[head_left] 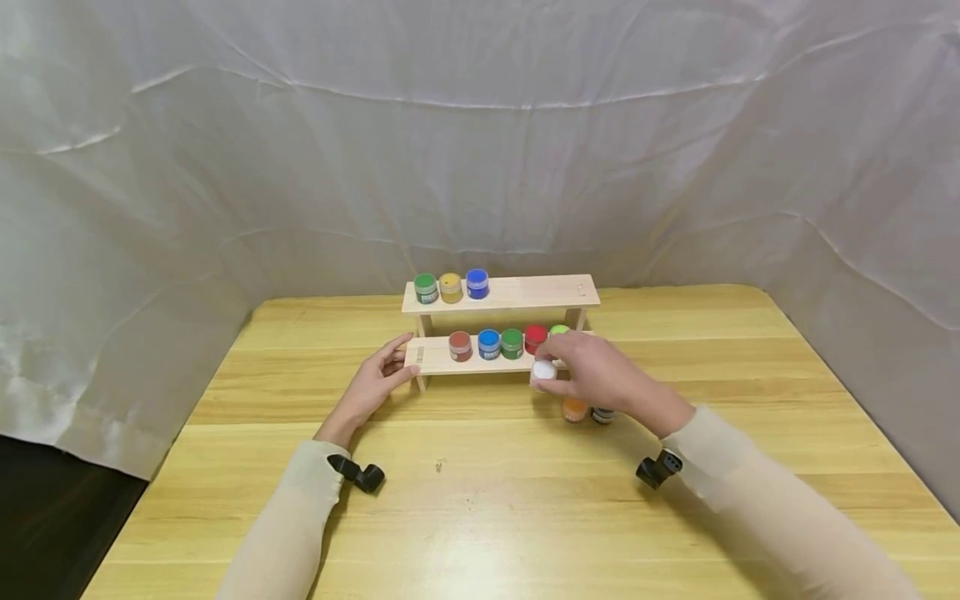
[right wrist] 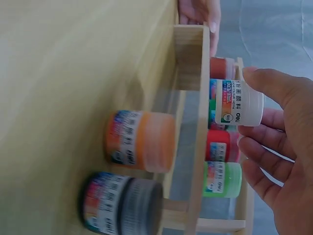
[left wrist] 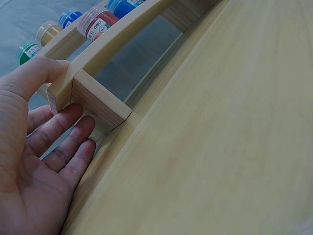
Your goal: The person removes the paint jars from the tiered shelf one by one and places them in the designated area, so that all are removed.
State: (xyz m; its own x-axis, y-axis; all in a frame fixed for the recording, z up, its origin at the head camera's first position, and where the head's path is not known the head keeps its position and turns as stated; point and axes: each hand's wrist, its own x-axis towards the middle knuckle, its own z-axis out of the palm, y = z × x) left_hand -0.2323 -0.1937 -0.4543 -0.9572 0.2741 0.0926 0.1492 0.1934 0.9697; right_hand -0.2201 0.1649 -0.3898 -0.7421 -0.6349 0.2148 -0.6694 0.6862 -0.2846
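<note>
A white paint jar [right wrist: 239, 104] is pinched by its lid between the thumb and fingers of my right hand [head_left: 600, 371], in front of the lower shelf of a two-step wooden rack [head_left: 517, 296]. My left hand [left wrist: 44, 127] holds the left end of that lower shelf, thumb on top and fingers beneath. On the lower shelf stand brown-red [head_left: 461, 347], blue [head_left: 489, 344], green [head_left: 512, 344], red [head_left: 536, 340] and light green [right wrist: 222, 178] jars. The light green one is partly hidden by my right hand in the head view.
On the upper step's left side are green [head_left: 426, 289], yellow [head_left: 451, 288] and dark blue [head_left: 477, 284] jars. An orange jar [right wrist: 142, 142] and a black jar [right wrist: 120, 203] stand on the wooden table [head_left: 465, 517] before the rack. A grey curtain [head_left: 480, 167] hangs behind.
</note>
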